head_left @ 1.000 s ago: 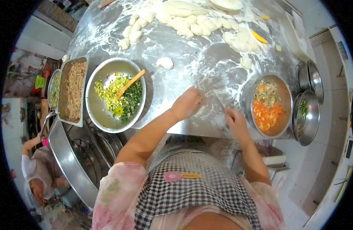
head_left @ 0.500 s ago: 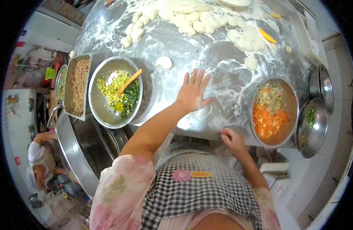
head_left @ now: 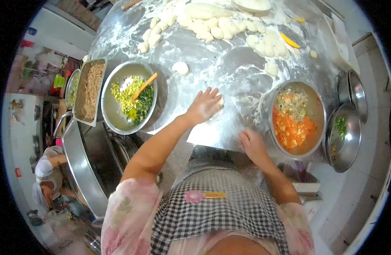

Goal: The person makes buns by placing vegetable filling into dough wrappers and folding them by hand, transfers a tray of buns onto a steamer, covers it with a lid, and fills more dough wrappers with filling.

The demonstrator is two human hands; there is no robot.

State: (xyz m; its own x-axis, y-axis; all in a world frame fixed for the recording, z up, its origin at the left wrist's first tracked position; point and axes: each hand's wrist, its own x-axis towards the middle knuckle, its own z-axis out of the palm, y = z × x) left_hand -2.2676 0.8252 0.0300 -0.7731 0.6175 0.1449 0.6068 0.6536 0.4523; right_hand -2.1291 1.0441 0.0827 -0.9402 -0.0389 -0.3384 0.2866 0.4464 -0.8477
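My left hand is palm down on the floured metal table, fingers extended close together. A small pale piece of dough shows at the fingers' right side, partly covered by them. At the table's front edge is my right hand, its fingers curled in and slightly blurred; whether anything is inside them is hidden. Beyond my left hand lies a single round of dough. A steel bowl of chopped greens and yellow bits stands to the left, with a wooden handle sticking out. Right of my right hand is a bowl of shredded orange filling.
Several dough pieces and a long dough roll lie at the back, near a yellow scraper. A tray of brown filling is far left. Steel bowls stand far right. A person is lower left.
My left hand has drawn back slightly toward me, its spread fingers coming together, and the dough at its side now shows. My right hand stays curled near the table edge.
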